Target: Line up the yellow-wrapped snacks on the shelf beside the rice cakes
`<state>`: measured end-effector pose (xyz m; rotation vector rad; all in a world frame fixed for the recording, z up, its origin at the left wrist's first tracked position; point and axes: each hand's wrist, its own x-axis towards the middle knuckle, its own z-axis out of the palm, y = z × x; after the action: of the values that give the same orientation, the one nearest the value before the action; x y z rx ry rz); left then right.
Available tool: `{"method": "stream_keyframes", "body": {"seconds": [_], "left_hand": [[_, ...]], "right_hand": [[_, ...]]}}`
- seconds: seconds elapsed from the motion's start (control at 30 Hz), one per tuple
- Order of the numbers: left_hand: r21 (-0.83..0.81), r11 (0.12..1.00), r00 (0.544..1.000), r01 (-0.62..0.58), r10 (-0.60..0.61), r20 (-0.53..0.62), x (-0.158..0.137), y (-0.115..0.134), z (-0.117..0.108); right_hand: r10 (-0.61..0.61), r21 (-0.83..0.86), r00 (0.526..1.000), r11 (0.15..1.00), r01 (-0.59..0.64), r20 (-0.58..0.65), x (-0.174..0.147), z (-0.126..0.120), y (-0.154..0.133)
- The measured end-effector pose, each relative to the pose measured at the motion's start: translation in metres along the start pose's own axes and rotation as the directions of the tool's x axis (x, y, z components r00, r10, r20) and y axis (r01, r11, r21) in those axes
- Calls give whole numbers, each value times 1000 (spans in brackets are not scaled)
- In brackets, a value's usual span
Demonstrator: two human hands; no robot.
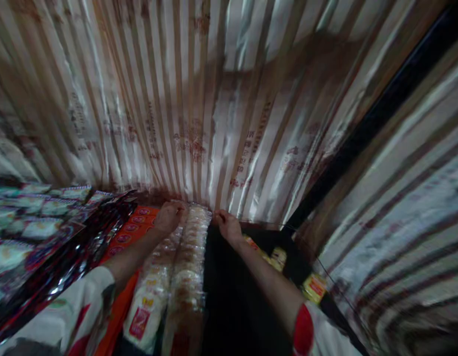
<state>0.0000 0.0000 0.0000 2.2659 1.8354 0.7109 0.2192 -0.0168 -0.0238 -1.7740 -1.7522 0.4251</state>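
Both my arms are stretched forward, left hand [168, 216] curled on the far end of a clear cracker sleeve [150, 287], right hand [228, 225] pinching the far end of the second sleeve [188, 267] beside it. Labels are too blurry to read. Left are orange packs [129, 228]; yellow packets [313, 287] sit in the dark bin [232, 306] at right.

We see two long clear sleeves of round biscuits lying side by side, running away from us toward the striped packs behind. The right sleeve [187, 267] shows stacked pale-brown discs through glossy wrap; its far end sits between both hands. The left sleeve [153, 291] lies just beside it, touching, with a red-and-yellow label near our end. Motion blur hides finer print.
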Motion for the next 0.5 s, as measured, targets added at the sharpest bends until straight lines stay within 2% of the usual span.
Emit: {"method": "stream_keyframes", "body": {"seconds": [0.13, 0.23, 0.33, 0.4, 0.5], "left_hand": [[71, 992, 995, -102, 102, 5, 33, 8, 21], [93, 980, 983, -176, 171, 60, 55, 6, 34], [94, 979, 978, -180, 169, 121, 72, 2, 45], [90, 983, 976, -162, 146, 164, 80, 1, 51], [78, 989, 968, -123, 102, 229, 88, 3, 57]], "right_hand": [[-14, -12, 999, 1000, 14, -31, 25, 9, 12], [-39, 0, 999, 999, 40, -22, 41, 18, 17], [-68, -12, 998, 998, 68, 2, 55, 28, 20], [-34, -3, 999, 999, 34, 29, 63, 35, 23], [45, 126, 994, 990, -57, 98, 72, 43, 27]]}}
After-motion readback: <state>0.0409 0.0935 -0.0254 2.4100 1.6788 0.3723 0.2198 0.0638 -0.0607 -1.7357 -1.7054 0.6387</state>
